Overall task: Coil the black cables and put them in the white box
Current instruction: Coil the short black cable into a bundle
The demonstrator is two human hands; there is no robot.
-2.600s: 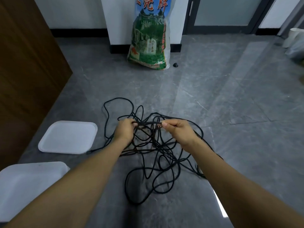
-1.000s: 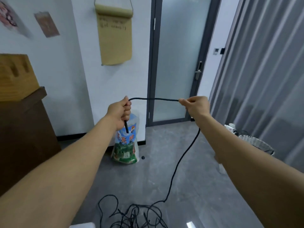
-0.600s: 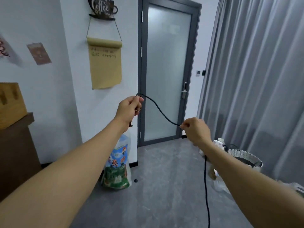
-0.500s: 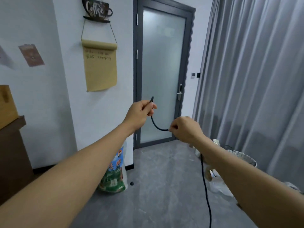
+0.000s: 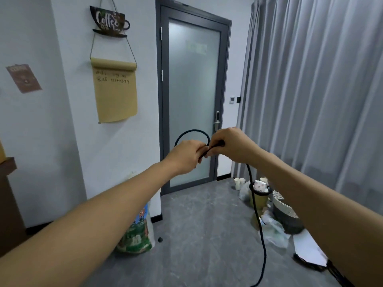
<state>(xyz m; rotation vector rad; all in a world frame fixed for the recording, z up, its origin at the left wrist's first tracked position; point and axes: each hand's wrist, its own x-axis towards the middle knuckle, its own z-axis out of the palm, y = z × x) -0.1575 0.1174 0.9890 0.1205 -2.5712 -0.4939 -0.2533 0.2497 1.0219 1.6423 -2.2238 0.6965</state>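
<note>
- The left hand and right hand are raised side by side in front of the glass door, nearly touching.
- Each hand's grip is closed around the black cable: a small loop arches above the left hand, between the two hands.
- From under the right hand the cable hangs down to the grey floor and runs out of view at the bottom.
- A printed bag leans on the wall, low left.
- Bins stand by the curtain.
</note>
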